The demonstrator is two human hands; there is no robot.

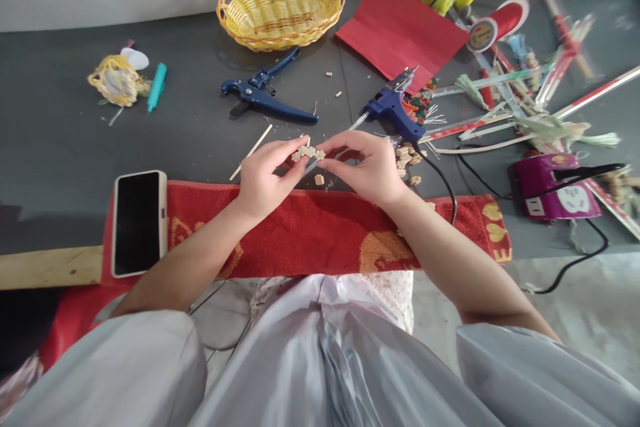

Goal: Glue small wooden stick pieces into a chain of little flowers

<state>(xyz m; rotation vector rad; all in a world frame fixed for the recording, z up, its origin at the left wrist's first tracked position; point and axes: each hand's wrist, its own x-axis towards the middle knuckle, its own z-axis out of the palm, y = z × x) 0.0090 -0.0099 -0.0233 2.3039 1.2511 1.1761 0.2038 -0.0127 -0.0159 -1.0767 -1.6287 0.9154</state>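
Observation:
Above the front edge of the grey table, my left hand [270, 172] pinches a small cluster of pale, flower-shaped pieces [304, 154] between thumb and fingers. My right hand [369, 163] pinches the cluster's right end, a similar pale piece [320, 155]; whether the two are joined I cannot tell. A loose beige piece [319, 179] lies just below my fingertips. More small beige pieces [404, 159] lie by my right wrist, partly hidden. Beyond my right hand rests a blue glue gun [393, 110], its cord running to the right.
A blue cutter [270, 99] and a yellow woven basket [280, 10] stand farther back. Red paper [400, 30], thread spool [499, 25] and strips crowd the right, near a purple power socket [555, 187]. A phone [140, 223] lies left on a red towel [300, 233].

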